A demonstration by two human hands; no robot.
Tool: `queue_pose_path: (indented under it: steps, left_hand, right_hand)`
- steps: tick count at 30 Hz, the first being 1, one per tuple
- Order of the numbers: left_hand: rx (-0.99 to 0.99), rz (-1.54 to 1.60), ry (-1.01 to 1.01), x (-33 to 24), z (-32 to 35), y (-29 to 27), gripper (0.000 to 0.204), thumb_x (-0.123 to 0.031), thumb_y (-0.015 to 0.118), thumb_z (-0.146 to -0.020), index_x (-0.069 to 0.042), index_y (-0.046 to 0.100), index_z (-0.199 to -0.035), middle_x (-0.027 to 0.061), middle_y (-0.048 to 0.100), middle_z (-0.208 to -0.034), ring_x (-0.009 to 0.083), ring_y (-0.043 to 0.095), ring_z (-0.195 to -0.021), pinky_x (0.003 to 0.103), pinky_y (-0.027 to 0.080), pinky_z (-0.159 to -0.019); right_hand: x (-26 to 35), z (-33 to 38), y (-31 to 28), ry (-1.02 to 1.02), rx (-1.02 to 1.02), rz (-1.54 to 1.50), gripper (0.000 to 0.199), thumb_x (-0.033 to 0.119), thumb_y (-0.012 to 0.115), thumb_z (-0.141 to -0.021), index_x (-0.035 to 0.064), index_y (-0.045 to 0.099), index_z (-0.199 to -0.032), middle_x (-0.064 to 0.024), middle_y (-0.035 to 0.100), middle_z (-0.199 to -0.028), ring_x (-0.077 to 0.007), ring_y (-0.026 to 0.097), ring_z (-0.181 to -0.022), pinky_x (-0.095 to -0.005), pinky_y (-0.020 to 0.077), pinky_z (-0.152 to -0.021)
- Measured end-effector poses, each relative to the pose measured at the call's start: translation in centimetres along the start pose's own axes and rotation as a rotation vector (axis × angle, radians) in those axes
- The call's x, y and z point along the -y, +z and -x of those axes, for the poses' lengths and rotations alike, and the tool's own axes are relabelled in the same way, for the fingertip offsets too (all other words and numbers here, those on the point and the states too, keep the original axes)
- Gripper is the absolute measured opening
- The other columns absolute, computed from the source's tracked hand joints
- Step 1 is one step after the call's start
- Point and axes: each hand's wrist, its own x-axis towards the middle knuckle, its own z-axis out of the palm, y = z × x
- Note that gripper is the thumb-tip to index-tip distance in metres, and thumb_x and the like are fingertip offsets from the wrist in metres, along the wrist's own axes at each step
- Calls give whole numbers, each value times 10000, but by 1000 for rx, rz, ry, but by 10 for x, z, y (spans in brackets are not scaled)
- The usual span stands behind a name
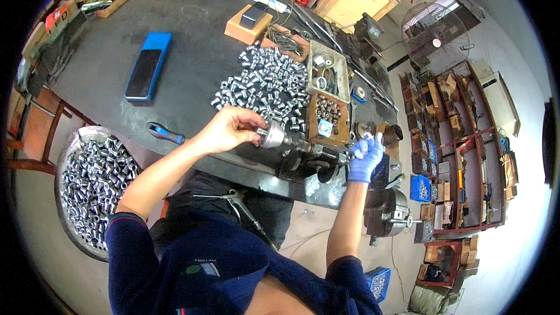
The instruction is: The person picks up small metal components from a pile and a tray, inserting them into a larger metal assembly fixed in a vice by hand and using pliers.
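At the near edge of a dark workbench [192, 20], a small metal piece [261, 132] sits at the left end of a silver chuck [273, 136], pinched between the thumb and fingers of a person's bare left hand [233, 128]. The chuck belongs to a bench-mounted spindle device [318, 156], which runs across to the person's right. Near its far end, the right hand [366, 158], in a blue glove, is raised with fingers bent; from where I stand, I cannot tell whether it is clamped on anything.

Just beyond the chuck spreads a heap of shiny metal fittings [262, 84]. To the right of the heap stand a cardboard box [313, 126] of round metal parts and, behind it, a pale tray [311, 76] holding ring-shaped pieces. A wooden block [238, 30] bears a dark case [254, 16] at the back of the heap. Left of it lie a blue-handled tool [165, 133] and a blue-and-black oblong case [146, 73].

Below the bench, at the person's left, a round metal basin [92, 133] brims with more fittings. An air gun [238, 199] rests across the lap; a bench vise [385, 213] juts out at right, with a standing fan [436, 39] and loaded shelves [496, 192] beyond.
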Motion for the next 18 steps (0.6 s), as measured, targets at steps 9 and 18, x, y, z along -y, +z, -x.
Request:
queue_pose_path:
  steps: [9,18]
  left_hand:
    - [-44,-51,63,9,-3,2,208,46,629,-750,53,602,-956,96,632,-795,133,605,-718,246,497,-659]
    - [-106,72,24,10,-4,9,110,29,626,-765,79,605,-861,97,617,-736,133,601,-642,247,506,-577]
  right_hand:
    - [-67,14,-73,-106,-356,367,316,347,486,-883,76,571,-746,19,493,-528,-83,413,-397,-217,298,-346]
    - [-8,107,-16,-42,4,245,393,382,507,-872,5,585,-798,-1,424,-455,-82,348,-340,-219,274,-303]
